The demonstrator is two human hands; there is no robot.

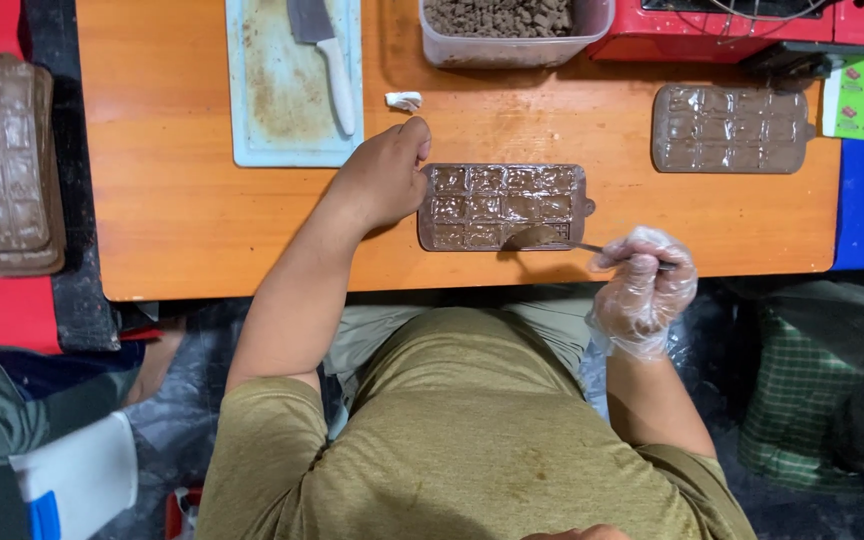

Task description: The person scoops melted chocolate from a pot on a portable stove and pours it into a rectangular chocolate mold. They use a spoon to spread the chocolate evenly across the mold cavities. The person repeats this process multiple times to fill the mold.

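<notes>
Two hands are at work over a clear rectangular plastic chocolate mould (502, 207) lying flat near the front edge of an orange wooden table (192, 220). The bare left hand (384, 178) rests curled against the mould's left end, its fingers bent and pressed to that short edge. The right hand (642, 285), in a thin transparent plastic glove, is closed around the handle of a metal spoon (542, 238), whose bowl, coated in brown chocolate, lies on the mould's front row of cavities. The cavities are filled with glossy brown chocolate. To the right on the table, well apart, lies a second filled clear mould (730, 128). Behind the left hand sits a pale blue cutting board (277, 100) smeared with brown, with a white-handled knife (327, 55) lying on it, and a small crumpled white scrap (404, 100) is just beside the board. At the table's far edge stands a clear plastic tub of brown chocolate pieces (512, 25), next to a red appliance (732, 25). A stack of brown moulds (2, 165) sits off the table on the left.
</notes>
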